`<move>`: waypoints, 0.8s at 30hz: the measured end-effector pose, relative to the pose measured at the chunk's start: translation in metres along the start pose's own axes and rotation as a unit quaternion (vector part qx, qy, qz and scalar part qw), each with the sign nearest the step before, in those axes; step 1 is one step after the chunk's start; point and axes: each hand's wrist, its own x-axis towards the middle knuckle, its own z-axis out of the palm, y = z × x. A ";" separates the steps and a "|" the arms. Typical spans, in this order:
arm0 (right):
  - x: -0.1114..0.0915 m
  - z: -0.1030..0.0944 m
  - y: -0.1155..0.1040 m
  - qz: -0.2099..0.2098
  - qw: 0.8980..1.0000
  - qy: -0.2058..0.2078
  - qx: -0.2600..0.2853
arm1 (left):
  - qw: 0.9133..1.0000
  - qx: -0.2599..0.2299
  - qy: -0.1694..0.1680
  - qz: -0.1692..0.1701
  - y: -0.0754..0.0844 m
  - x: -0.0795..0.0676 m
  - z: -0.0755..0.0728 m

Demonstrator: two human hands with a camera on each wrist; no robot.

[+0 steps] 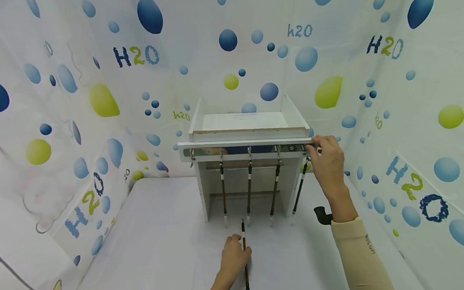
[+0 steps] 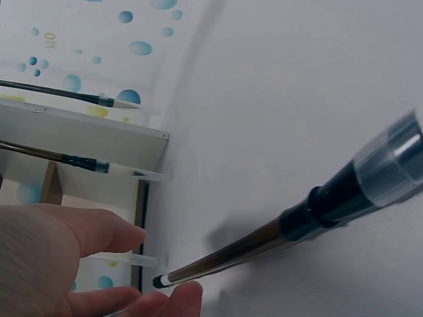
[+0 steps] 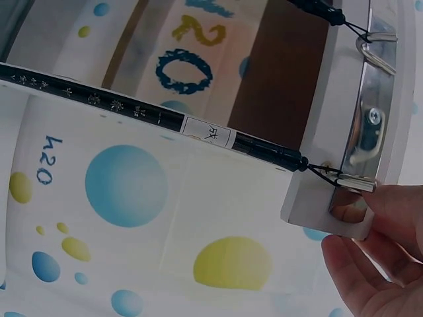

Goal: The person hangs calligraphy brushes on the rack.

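A white rack (image 1: pixel 248 143) has a metal strip with hooks along its front. Several calligraphy brushes (image 1: pixel 249 188) hang from the hooks by loops, their clear caps downward. My right hand (image 1: pixel 328 163) grips the rail's right end, thumb beside the last hook (image 3: pixel 357 182), where a dark labelled brush (image 3: pixel 208 132) hangs. Low in front of the rack, my left hand (image 1: pixel 233 255) is beside another calligraphy brush (image 1: pixel 245 256), its loop end toward the rack. In the left wrist view, thumb and fingers are spread apart, with a fingertip right at this brush's (image 2: pixel 258 238) handle.
The rack stands on a white-covered table (image 1: pixel 162 239), with an open tray top (image 1: pixel 242 122) behind the rail. Patterned white sheets (image 1: pixel 192 40) with blue and green dots enclose the back and sides. The leftmost hook (image 1: pixel 192 156) carries no brush.
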 end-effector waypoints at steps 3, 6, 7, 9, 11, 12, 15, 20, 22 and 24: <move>-0.001 0.000 -0.001 0.002 1.000 -0.002 0.000 | 1.000 0.003 -0.001 -0.010 -0.003 0.001 0.005; -0.001 0.000 -0.001 0.000 1.000 -0.002 -0.002 | 1.000 0.008 -0.001 -0.014 -0.006 0.002 0.010; -0.001 0.000 -0.001 0.000 1.000 -0.001 -0.002 | 1.000 0.012 0.000 -0.013 -0.007 0.002 0.011; -0.001 0.000 -0.001 -0.002 1.000 0.000 0.000 | 1.000 0.024 0.002 -0.008 -0.009 0.003 0.014; -0.001 0.001 -0.001 -0.003 1.000 0.000 0.001 | 0.999 0.032 0.005 -0.002 -0.010 0.003 0.017; -0.001 0.001 -0.001 -0.003 1.000 0.001 0.003 | 0.999 0.033 0.006 0.002 -0.011 0.003 0.018; 0.000 0.001 0.000 -0.002 1.000 0.000 0.005 | 0.999 0.039 0.007 0.010 -0.012 0.002 0.020; 0.000 0.001 0.000 0.002 1.000 0.000 0.002 | 0.999 0.046 0.007 0.012 -0.012 0.003 0.022; 0.000 0.001 0.000 0.003 1.000 0.001 0.001 | 0.999 0.051 0.009 0.014 -0.013 0.003 0.023; 0.000 0.000 0.000 0.004 1.000 0.001 0.000 | 0.998 0.058 0.013 0.019 -0.013 0.003 0.023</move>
